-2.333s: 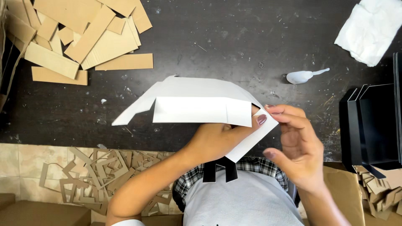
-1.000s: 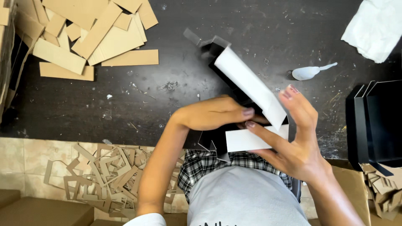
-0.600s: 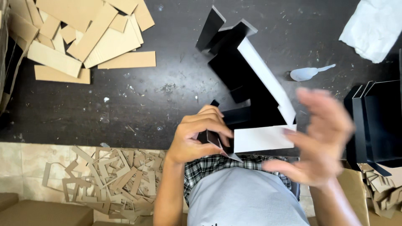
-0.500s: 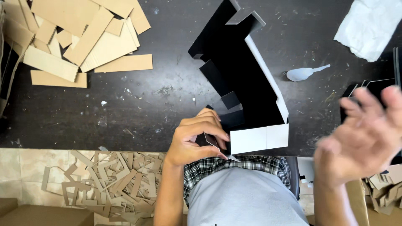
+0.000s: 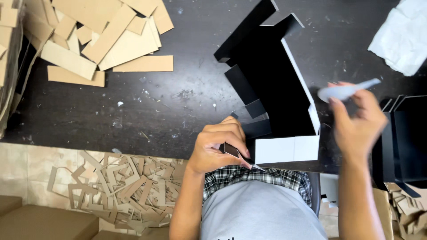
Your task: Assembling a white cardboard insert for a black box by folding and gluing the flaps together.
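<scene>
Head view: cardboard strips lie far left on the surface, a white cloth far right. Your left hand pinches a flap of the black box, fingers closed. Your right hand, bare a moment ago, now grips the spoon. Black trays sit beside it.

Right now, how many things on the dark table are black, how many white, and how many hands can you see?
Black: 2, the unfolded black card box and the finished black boxes.
White: 2, the crumpled white cloth and the white plastic spoon in the right hand.
Hands: 2, with the left hand pinching the box flap.
Total: 6
</scene>
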